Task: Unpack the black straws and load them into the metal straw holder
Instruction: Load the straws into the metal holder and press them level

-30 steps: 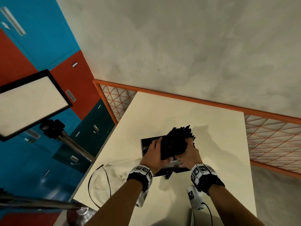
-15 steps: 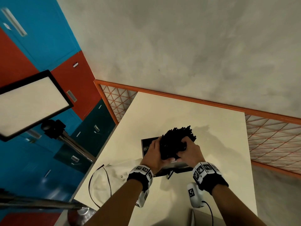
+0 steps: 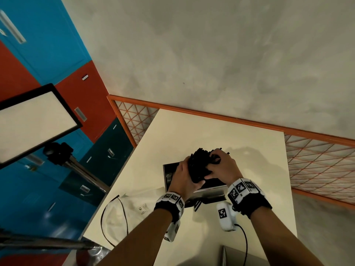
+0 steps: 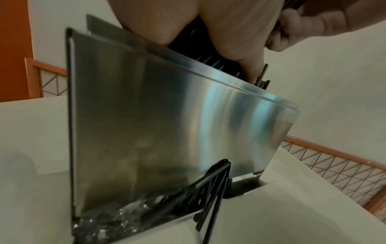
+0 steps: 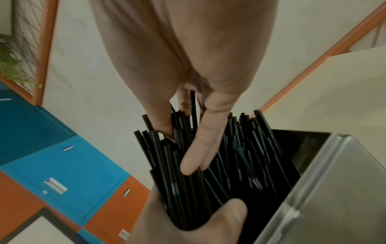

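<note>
In the centre of the frame, your left hand (image 3: 184, 178) has its fingers (image 3: 183, 166) wrapped round the straws (image 3: 197, 167), which stand in the holder (image 3: 210, 191) on the tabletop (image 3: 192, 135). Your right hand (image 3: 223, 167) clasps their tops.

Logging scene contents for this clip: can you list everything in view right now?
black straws: one thick bundle, black, standing in the holder
loose straws: a few, black, on the table at the holder's front
metal straw holder: one, silver, mid-table
table: one, cream, by the wall
pale bag: one, whitish, table's near-left corner
light panel: one, white, black-framed, left
lockers: several, blue, red, teal, far left
mesh fence: one, orange, behind the table
left hand: grips the bundle's side
right hand: fingers among the straw tops
</note>
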Demonstrator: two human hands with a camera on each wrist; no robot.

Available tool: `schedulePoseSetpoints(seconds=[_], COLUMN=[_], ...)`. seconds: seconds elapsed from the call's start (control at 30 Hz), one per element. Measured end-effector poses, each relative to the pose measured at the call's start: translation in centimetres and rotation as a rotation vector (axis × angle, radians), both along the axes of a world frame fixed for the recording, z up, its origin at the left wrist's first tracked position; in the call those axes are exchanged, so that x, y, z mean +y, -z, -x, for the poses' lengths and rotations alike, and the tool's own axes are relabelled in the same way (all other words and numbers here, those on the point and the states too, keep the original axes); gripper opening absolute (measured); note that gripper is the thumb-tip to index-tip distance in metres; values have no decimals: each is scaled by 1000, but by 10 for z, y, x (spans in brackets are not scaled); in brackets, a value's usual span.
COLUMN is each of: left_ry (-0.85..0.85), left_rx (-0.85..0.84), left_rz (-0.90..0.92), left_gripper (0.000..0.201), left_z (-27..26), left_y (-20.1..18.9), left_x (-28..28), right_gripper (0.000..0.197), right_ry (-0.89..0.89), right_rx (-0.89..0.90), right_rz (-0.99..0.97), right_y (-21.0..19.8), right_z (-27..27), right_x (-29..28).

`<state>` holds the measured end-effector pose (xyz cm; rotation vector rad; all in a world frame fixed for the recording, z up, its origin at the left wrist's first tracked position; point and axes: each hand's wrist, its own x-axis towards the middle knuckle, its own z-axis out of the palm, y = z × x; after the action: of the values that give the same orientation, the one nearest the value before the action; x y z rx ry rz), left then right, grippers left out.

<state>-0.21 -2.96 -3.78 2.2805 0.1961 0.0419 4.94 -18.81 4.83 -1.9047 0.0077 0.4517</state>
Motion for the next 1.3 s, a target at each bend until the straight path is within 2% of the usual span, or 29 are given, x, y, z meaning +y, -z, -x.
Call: schedulePoseSetpoints(seconds=[0.17,0.3,0.43,0.63,0.73,0.97,1.3], left_ry=[7,28,41,148,165,218,156], left_rx=[-27,-39,-33,-24,-19,-45,-18], left_rz=[-130,-199,-177,-143,-160,-207,-109], left_gripper=[89,86,89,93,92,90,88], left_z=[-2,0,0,-7,-11,-15,-15], left_y=[0,0,2,-9,-17,-29,-32], left_x=[-2,0,4,1,0,3,-1], right_gripper=[28,22,18,15,16,19,19], right_ry=[44,41,53,175,247,255,319], right_rx=[53,0,-133,-279,-296,-348,-425], right_rz=[-30,12,74,4,-32,-61,-2], right_y=[8,9,11,8,7,0,4], right_z=[-1,6,15,23,21,14,6], right_x=[2,1,-1,-7,-6,-3,-6])
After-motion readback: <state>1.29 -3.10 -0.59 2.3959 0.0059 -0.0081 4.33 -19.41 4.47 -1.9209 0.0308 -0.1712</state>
